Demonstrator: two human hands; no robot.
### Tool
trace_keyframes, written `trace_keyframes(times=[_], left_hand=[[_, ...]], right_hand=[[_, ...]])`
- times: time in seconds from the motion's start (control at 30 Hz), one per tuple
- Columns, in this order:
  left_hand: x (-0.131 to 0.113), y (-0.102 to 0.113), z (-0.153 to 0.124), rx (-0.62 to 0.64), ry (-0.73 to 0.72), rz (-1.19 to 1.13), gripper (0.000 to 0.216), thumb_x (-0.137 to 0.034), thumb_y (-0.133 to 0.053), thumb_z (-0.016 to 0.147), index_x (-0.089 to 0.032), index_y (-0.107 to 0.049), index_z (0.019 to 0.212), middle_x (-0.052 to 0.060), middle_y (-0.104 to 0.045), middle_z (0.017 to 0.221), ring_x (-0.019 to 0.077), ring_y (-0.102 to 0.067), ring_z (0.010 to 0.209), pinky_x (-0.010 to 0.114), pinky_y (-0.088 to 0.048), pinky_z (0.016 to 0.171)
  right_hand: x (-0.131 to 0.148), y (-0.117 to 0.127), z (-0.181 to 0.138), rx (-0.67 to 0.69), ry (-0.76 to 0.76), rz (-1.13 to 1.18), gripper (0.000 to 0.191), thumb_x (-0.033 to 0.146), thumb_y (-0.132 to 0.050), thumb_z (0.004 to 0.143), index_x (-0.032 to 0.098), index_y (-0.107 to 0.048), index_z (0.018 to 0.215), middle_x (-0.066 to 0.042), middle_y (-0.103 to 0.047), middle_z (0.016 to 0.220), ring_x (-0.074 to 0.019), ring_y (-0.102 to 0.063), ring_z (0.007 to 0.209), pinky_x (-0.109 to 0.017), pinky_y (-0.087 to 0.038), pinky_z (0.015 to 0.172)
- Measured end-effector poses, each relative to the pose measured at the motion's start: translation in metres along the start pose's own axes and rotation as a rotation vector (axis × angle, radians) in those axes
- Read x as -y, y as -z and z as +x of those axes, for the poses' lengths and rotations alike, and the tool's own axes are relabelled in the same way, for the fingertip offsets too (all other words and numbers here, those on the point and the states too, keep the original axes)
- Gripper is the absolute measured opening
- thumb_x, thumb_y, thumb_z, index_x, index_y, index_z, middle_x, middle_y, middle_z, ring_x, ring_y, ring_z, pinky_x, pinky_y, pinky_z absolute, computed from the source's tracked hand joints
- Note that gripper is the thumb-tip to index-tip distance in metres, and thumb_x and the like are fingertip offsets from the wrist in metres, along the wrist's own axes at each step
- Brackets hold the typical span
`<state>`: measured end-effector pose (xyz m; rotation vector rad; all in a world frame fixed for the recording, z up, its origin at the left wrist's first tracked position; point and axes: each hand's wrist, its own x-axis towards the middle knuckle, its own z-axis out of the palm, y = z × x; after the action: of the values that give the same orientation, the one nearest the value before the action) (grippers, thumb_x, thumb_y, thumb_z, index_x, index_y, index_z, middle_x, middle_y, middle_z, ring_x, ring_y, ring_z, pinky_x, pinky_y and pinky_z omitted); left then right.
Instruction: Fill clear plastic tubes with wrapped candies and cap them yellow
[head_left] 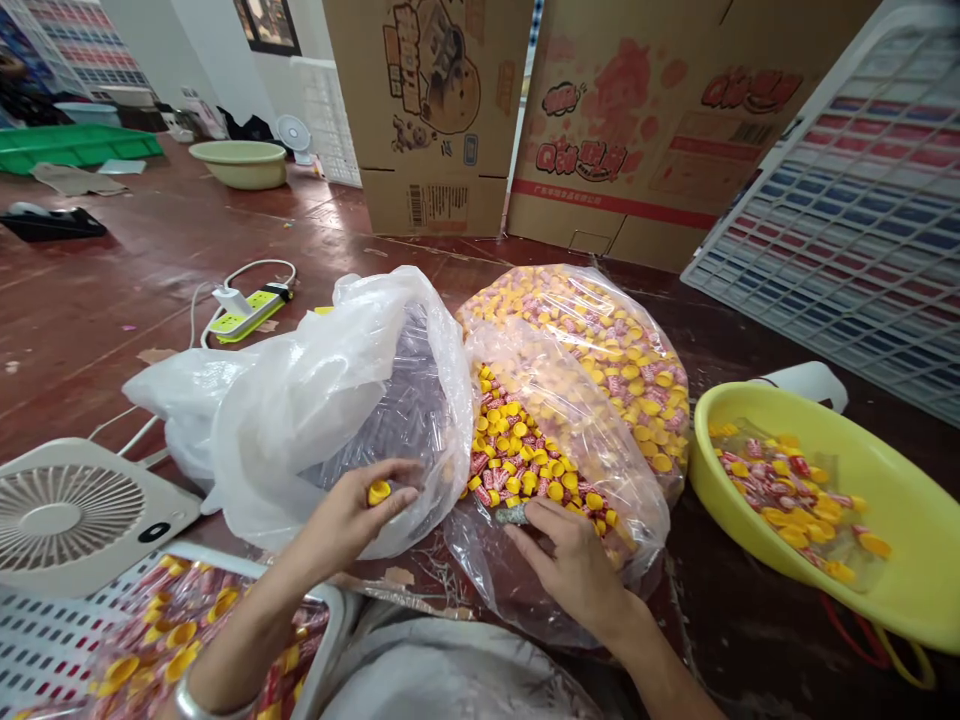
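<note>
My left hand (352, 515) pinches a small yellow cap (379, 491) in front of a clear plastic bag (337, 400) full of transparent tubes. My right hand (574, 560) rests on an open clear bag of yellow caps and red-and-white wrapped candies (525, 455); its fingers close on a small silvery wrapped piece (512, 514). Behind that lies a larger sealed bag (592, 340) of the same caps and candies.
A yellow basin (885, 470) with caps and candies sits at the right. A white basket (45, 640) holding more is at the lower left, beside a small white fan (71, 515). Cardboard boxes (615, 110), a white crate (862, 190) and a power strip (247, 310) stand behind.
</note>
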<state>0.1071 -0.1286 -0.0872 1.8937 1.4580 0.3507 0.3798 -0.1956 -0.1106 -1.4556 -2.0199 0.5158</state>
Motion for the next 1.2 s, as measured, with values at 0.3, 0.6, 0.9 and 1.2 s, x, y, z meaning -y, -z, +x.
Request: trace_keyframes(times=[0.3, 0.6, 0.9, 1.2], left_hand=[[-0.019, -0.028, -0.033, 0.42, 0.091, -1.107, 0.05, -0.047, -0.077, 0.079, -0.014, -0.074, 0.116, 0.007, -0.075, 0.085, 0.0007, -0.033, 0.04, 0.017, -0.022, 0.037], [-0.021, -0.051, -0.033, 0.486, 0.181, -1.455, 0.036, -0.037, -0.081, 0.075, -0.013, -0.071, 0.101, -0.01, -0.041, 0.047, 0.0012, -0.019, 0.036, 0.014, -0.018, 0.032], [-0.024, -0.06, -0.03, 0.459, 0.194, -1.393, 0.038, -0.044, -0.085, 0.072, -0.016, -0.064, 0.088, -0.004, -0.06, 0.061, 0.0001, -0.027, 0.038, 0.014, -0.02, 0.035], [-0.021, -0.071, -0.029, 0.446, 0.24, -1.171, 0.048, -0.056, -0.077, 0.077, -0.016, -0.07, 0.101, 0.006, -0.072, 0.077, 0.0079, -0.047, 0.05, 0.016, -0.024, 0.04]], right_hand=[[0.041, 0.007, 0.021, 0.184, -0.248, 0.787, 0.023, 0.043, -0.059, 0.097, 0.021, -0.062, 0.097, -0.001, -0.065, 0.092, -0.0169, -0.063, 0.085, -0.027, -0.05, 0.076], [0.044, -0.009, 0.023, 0.29, -0.291, 1.11, 0.03, 0.044, -0.071, 0.089, 0.02, -0.064, 0.105, 0.004, -0.06, 0.07, -0.0117, -0.056, 0.064, -0.023, -0.046, 0.064], [0.012, 0.033, 0.012, -0.02, -0.18, 0.26, 0.018, 0.037, -0.065, 0.093, 0.022, -0.06, 0.084, -0.001, -0.067, 0.081, -0.018, -0.064, 0.077, -0.028, -0.05, 0.072], [-0.023, 0.051, -0.044, 0.491, 0.092, -0.457, 0.024, -0.001, -0.057, 0.084, 0.022, -0.062, 0.091, -0.003, -0.068, 0.091, -0.0197, -0.061, 0.085, -0.03, -0.046, 0.072]])
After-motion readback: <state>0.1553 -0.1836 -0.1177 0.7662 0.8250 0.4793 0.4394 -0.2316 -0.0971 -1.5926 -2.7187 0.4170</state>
